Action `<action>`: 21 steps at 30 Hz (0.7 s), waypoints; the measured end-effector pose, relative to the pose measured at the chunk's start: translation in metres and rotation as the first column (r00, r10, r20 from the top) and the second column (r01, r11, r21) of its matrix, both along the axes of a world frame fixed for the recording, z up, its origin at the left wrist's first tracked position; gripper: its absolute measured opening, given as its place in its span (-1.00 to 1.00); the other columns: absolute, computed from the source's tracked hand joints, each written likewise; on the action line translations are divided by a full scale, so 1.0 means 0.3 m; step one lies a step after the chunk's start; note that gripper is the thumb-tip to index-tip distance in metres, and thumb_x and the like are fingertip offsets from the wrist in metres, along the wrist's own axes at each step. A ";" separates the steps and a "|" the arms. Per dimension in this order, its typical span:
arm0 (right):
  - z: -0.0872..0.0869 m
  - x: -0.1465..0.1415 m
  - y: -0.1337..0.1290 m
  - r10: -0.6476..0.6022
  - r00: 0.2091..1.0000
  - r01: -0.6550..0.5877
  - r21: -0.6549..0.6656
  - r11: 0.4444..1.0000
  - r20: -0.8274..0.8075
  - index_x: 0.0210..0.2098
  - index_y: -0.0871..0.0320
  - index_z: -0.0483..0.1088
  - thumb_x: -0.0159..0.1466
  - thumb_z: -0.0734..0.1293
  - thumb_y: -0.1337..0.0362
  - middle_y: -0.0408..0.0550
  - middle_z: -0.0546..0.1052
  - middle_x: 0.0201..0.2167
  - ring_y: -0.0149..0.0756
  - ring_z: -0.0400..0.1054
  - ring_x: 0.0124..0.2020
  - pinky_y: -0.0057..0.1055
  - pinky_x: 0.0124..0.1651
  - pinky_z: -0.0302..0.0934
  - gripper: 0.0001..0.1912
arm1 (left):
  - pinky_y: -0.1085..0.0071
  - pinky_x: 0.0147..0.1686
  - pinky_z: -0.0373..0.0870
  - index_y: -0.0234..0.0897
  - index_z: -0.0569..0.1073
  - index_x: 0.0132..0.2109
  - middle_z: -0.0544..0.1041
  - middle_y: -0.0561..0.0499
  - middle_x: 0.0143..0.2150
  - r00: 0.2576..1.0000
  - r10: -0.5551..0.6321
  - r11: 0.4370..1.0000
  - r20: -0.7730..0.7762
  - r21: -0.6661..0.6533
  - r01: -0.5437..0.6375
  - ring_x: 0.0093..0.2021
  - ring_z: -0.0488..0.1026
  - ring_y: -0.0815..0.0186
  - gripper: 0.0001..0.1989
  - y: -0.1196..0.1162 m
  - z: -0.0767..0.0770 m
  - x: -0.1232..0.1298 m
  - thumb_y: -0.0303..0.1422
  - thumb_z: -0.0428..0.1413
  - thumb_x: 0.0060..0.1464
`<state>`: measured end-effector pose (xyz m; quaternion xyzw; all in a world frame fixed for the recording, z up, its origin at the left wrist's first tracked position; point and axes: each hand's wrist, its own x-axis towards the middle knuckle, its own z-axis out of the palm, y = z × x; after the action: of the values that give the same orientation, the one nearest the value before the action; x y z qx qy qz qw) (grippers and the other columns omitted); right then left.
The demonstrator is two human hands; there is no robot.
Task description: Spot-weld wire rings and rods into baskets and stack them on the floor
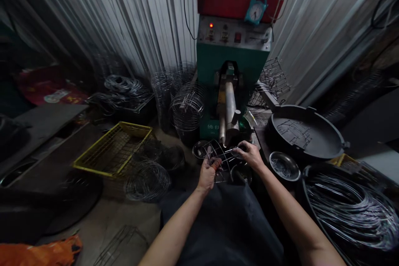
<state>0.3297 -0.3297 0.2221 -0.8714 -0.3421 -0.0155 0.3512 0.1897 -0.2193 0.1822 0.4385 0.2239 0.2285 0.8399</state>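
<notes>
Both hands meet in front of a green spot-welding machine [205, 62], just below its pointed electrode [222, 131]. My left hand [207, 176] is closed on a curved wire frame [222, 149] made of crossing thin rods. An orange-red piece [216, 164] shows at its fingers; I cannot tell whether it is a handle or a finger cover. To the right, my right hand [251, 156] has thumb and forefinger pinched at the end of a thin metal wire [229, 150] beside the frame. A small round dish [199, 149] sits behind my left hand.
A black pan [324, 126] with small wire pieces and a metal bowl [284, 166] stand right. Below them is a tub of wire rings [343, 208]. Left are a yellow wire basket [93, 149], a round wire piece [146, 181] and stacked wire rings [187, 106].
</notes>
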 end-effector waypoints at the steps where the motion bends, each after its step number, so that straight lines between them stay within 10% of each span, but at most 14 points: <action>1: -0.001 0.000 0.002 0.000 1.000 0.000 0.001 1.000 0.004 -0.46 0.13 0.38 0.07 0.25 0.00 -0.14 0.48 -0.52 -0.34 0.34 -0.44 -0.41 -0.29 0.12 -0.69 | 0.63 -0.72 0.04 -0.08 0.04 0.21 0.38 0.13 -0.44 1.000 0.008 1.000 0.004 -0.008 -0.008 -0.61 0.29 0.53 -0.19 -0.001 -0.001 0.004 -0.25 0.21 -0.19; 21: 0.009 0.042 0.034 -0.011 0.999 0.013 0.049 0.999 -0.031 -0.47 0.15 0.37 0.03 0.27 0.00 -0.14 0.45 -0.53 -0.35 0.31 -0.46 -0.47 -0.38 0.14 -0.68 | 0.61 -0.72 0.01 -0.13 0.06 0.19 0.36 0.17 -0.48 0.999 0.034 0.992 -0.029 -0.117 -0.037 -0.65 0.28 0.53 -0.17 0.001 0.024 0.079 -0.26 0.23 -0.24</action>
<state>0.3424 -0.3193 0.2249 -0.8646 -0.3310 -0.0125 0.3779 0.2134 -0.2190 0.1895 0.3873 0.2559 0.2240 0.8569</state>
